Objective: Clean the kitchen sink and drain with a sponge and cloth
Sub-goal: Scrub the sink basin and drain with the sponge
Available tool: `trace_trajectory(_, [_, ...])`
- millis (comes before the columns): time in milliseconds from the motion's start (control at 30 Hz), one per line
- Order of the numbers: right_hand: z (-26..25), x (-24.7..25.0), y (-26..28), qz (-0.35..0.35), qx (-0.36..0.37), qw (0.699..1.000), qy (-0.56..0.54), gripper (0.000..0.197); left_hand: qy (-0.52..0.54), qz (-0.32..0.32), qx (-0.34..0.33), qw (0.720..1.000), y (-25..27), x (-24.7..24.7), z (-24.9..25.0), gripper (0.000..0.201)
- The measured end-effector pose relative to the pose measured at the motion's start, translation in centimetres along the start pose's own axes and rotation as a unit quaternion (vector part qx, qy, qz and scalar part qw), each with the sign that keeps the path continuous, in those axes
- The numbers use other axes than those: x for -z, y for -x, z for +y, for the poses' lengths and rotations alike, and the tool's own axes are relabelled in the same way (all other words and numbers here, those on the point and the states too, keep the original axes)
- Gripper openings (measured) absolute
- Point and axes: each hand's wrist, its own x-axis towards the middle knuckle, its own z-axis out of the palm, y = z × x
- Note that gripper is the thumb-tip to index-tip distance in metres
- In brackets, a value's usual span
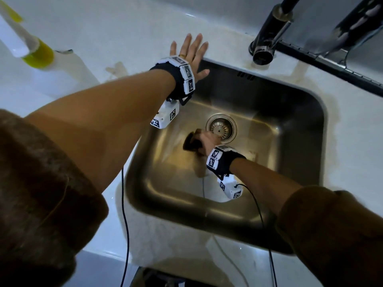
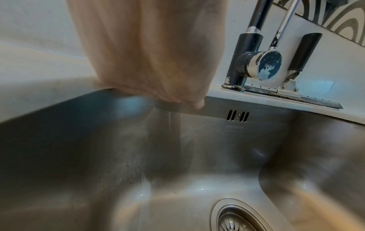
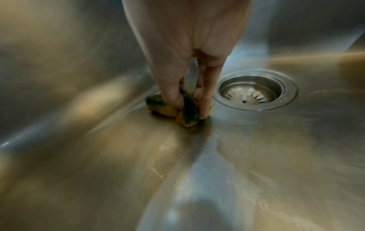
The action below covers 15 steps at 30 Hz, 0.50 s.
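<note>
Scrubbing is the step in hand: my right hand (image 3: 189,87) pinches the crumpled sponge (image 3: 177,109) on the sink (image 1: 306,129) floor just left of the drain (image 1: 221,126), my left hand (image 1: 189,52) lies flat and wide on the far rim, and next, I judge, the sponge must work over the drain itself.

Black tap (image 1: 271,32) with chipped finish, mounted on the pale worktop (image 1: 128,23) behind the basin. Bottle of yellow liquid (image 1: 31,46) at far left, well apart.

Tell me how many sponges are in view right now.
1. The sponge, yellow with a dark scouring side, is pinched in the right hand on the sink floor beside the drain. No cloth shows.
</note>
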Motion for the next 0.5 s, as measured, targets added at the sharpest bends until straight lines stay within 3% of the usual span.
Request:
trace_trajectory(100, [-1.0,-0.5,2.2,-0.025,0.066,0.996,-0.053,0.027,0.002,-0.004,0.002,1.0,0.0,0.1,0.0,0.073])
trace_trajectory(200, [-1.4,-1.9,4.6,-0.062,0.086,0.991,-0.085,0.034,0.002,-0.004,0.002,1.0,0.0,0.2,0.0,0.073])
trace_trajectory(400, [-2.3,-6.0,7.8,-0.2,0.158,0.962,-0.095,0.023,0.008,-0.004,0.007,1.0,0.1,0.2,0.0,0.073])
trace_trajectory(500, [-2.1,-6.9,8.4,-0.245,0.137,0.953,-0.11,0.02,0.008,0.001,0.004,1.0,0.2,0.1,0.1,0.073])
